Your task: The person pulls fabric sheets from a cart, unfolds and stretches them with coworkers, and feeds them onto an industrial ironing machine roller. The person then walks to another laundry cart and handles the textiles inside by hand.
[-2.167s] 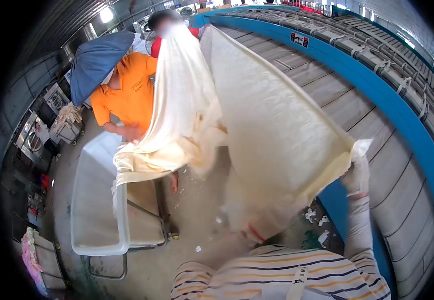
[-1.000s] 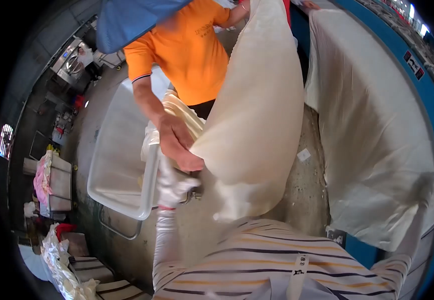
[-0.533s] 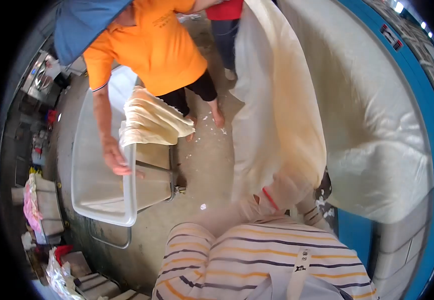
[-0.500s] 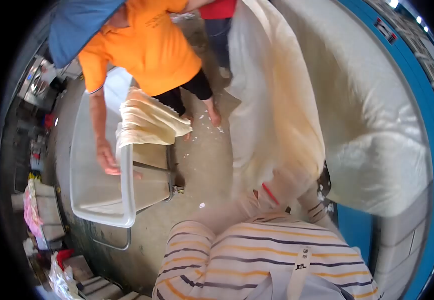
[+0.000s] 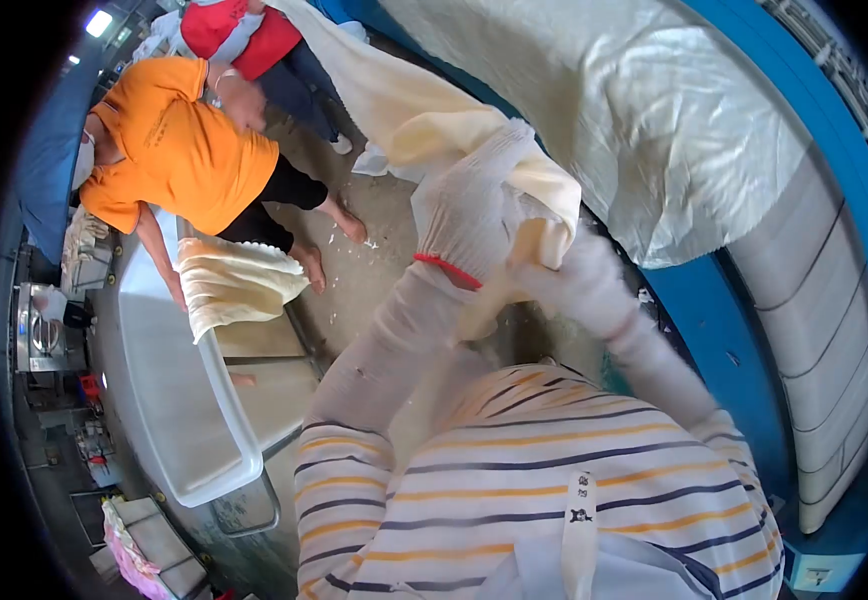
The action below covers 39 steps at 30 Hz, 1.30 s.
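A long cream cloth [image 5: 389, 95] stretches from the upper middle of the head view down to my hands. My left hand [image 5: 474, 200], in a knit glove with a red cuff, is closed on it near its lower end. Lower and to the right, my right hand [image 5: 579, 285], also gloved and blurred by motion, grips the folded end of the same cloth. Part of that end hangs between my hands, in front of my striped shirt. The fingertips of both hands are partly hidden by the fabric.
A blue-framed machine [image 5: 699, 330] with a shiny pale sheet [image 5: 674, 130] over its bed runs along my right. To the left, a white tub [image 5: 219, 490] on a metal frame has a yellowish cloth [image 5: 239, 285] over its rim. Co-workers in orange [image 5: 179, 145] and red [image 5: 264, 40] stand beyond.
My hands have risen from low at my waist, bringing the cloth's end up and gathering it. The cloth now runs off to the upper left, and the view has turned.
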Tool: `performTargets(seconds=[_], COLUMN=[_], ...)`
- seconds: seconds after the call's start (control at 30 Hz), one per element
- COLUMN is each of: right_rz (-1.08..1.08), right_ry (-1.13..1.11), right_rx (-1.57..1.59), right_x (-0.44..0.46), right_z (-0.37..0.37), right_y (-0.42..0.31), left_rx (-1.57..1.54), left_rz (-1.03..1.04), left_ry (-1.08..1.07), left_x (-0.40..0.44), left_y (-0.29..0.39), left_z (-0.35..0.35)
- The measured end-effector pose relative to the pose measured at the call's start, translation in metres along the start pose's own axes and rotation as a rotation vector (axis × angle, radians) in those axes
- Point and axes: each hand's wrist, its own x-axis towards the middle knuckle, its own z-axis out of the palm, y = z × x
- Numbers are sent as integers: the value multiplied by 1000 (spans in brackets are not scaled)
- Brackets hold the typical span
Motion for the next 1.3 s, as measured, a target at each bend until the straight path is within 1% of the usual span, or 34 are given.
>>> performTargets(seconds=[0.03, 0.07, 0.13, 0.17, 0.2, 0.23, 0.27, 0.3, 0.37, 0.43, 0.5, 0.53, 0.57, 0.63, 0.67, 0.73, 0.77, 0.8, 0.83, 0.87, 0.9, 0.97, 1.03, 1.07, 1.1, 1.17, 1.2, 1.23, 1.27, 1.3], right_rz=[191, 365, 220, 156, -12, -176, -340, -671, -442, -571, 157, 527, 500, 430, 355, 206, 205, 220, 232, 239, 278, 349, -9, -182, -302, -44, -124, -168, -100, -51], right_ry=[-81, -93, -216, -275, -199, -122, -50, 4, -88, -86, -187, -233, -191, -111, -154, -237, -304, -340, -371, -397, -477, -648, -518, -438, -266, -81, 69, 198, 270, 369], right_rx=[105, 308, 400, 447, 311, 166, 16, -318, 191, 13, 413, 597, 474, 234, 181, 84, 252, 256, 257, 255, 340, 506, 197, 42, 248, 843, 416, 486, 454, 419], right_x=[-9, -15, -31, -42, -52, -61, -67, -69, -75, -76, -72, -71, -73, -73, -74, -79, -81, -84, -85, -83, -79, -67, -58, -55, -55, -52, -40, -31, -25, -16], right_z=[17, 28, 5, -8, -14, -21, -29, -37, -17, -15, -9, -5, -4, -1, 1, 10, 23, 38, 54, 65, 67, 54, 23, 12, -1, -47, -82, -110, -135, -157], right_y=[17, 34, 67, 83, 91, 98, 106, 119, 136, 126, 101, 93, 93, 95, 95, 94, 97, 95, 89, 82, 67, 30, 3, 0, 7, 14, 4, -6, 14, 43], left_rx=[170, 345, 63, -38, -135, -187, -203, -216, -154, -121, -174, -226, -276, -415, -483, 319, 496, 667, 628, 552, 480, 265, 218, 191, 227, 297, 289, 283, 278, 281], left_rz=[160, 319, -75, -224, -376, -473, -566, -659, -823, -672, -583, -731, -872, -1019, -1088, -369, -267, -147, -300, -409, -517, -647, -518, -449, -465, -494, -377, -259, -141, -213], left_ry=[-18, -33, -158, -171, -167, -110, -137, -163, -396, -606, -538, -381, -218, -73, 5, -254, -361, -450, -513, -511, -500, -351, -283, -254, -312, -427, -441, -458, -475, -540], left_x=[1, -2, -6, -14, -22, -40, -67, -93, -177, -207, -209, -199, -189, -167, -163, -189, -201, -207, -200, -199, -198, -207, -198, -194, -189, -181, -177, -174, -173, -171], left_y=[3, 6, 16, 16, 16, 5, -8, -21, -42, -18, 7, 23, 40, 71, 78, 63, 61, 64, 78, 81, 85, 75, 85, 86, 86, 81, 81, 80, 77, 76], left_z=[-1, -4, -16, -20, -22, -21, -11, -2, 34, 46, 48, 45, 41, 18, 7, -5, -7, -10, -7, -4, -1, 2, -3, -4, -2, 3, 9, 17, 23, 28])
